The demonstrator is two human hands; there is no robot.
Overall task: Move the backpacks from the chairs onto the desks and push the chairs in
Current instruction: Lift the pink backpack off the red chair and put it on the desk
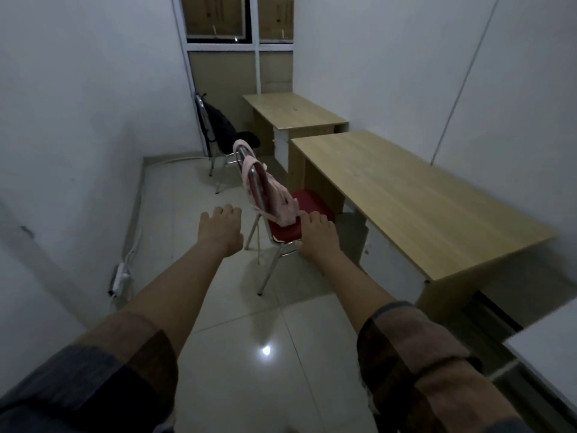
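Beyond both empty, loosely spread hands, left hand point(222, 230) and right hand point(316, 235), the pink backpack point(278, 195) and black backpack point(220, 124) sit on pulled-out chairs, desks bare, everything left.

White power strip point(120, 278) by wall

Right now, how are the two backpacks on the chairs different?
The pink backpack sits on the near chair with the red seat; the black backpack sits on the far chair with the black seat. The pink one is by the hands; the black one is near the window. Both lean against chair backs, not yet on desks.
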